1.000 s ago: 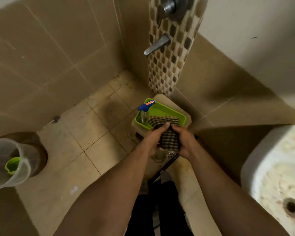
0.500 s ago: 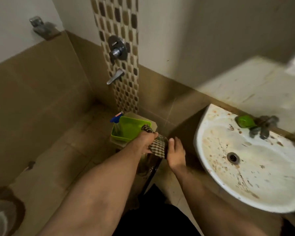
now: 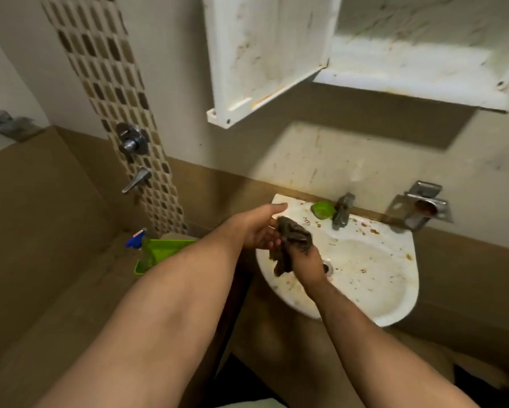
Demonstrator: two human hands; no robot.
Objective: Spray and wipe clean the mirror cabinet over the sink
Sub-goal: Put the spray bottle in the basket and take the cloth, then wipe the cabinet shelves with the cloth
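The cabinet (image 3: 409,69) hangs on the wall above the sink (image 3: 374,278). Its door (image 3: 262,54) is swung wide to the left, and the stained shelf inside shows. The sink is speckled with brown dirt. Both forearms reach over its left rim. The left forearm hides part of the green tub (image 3: 162,251) on the floor to the left, which holds the spray bottle (image 3: 135,238). The hands meet over the basin: the right hand (image 3: 306,263) grips the bunched cloth (image 3: 291,240), and the left hand (image 3: 256,228) lies loose against it, thumb straight. On the back rim a green lump (image 3: 322,209) sits just beside the tap (image 3: 343,210).
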